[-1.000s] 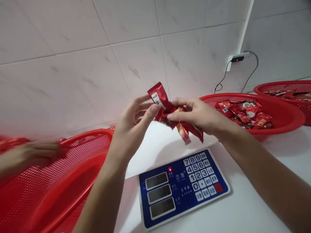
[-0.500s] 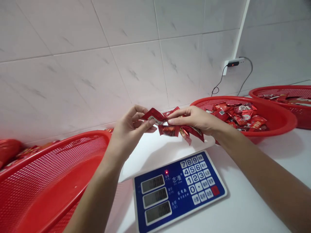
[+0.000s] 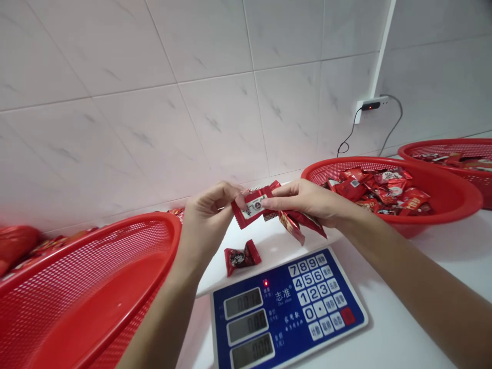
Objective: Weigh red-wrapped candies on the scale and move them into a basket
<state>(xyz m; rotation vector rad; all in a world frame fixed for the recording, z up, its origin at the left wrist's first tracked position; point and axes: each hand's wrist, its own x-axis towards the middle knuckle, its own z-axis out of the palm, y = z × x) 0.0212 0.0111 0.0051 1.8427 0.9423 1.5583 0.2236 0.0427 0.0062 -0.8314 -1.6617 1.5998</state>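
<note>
My left hand [image 3: 207, 218] and my right hand [image 3: 307, 202] pinch a red foil-wrapped candy [image 3: 252, 207] between them, its white label facing me. A few more red foil wrappers [image 3: 294, 225] hang from my right fingers, partly hidden by them. Just below my hands, a single wrapped candy [image 3: 241, 258] lies on the white weighing platform [image 3: 269, 248] of a blue-panelled digital scale [image 3: 286, 312]. Neither hand touches the scale.
A large red perforated basket [image 3: 88, 292] stands at the left, with red packets [image 3: 15, 248] beyond it. Another red basket [image 3: 384, 177] holds a heap of red candies, and a third [image 3: 446, 148] stands far right. A plugged-in black cable [image 3: 371, 105] runs along the tiled wall.
A candy now lies on the scale platform, and the top display reading has changed. My hands have moved slightly lower, and the wrapper held between them now shows its label flat.
</note>
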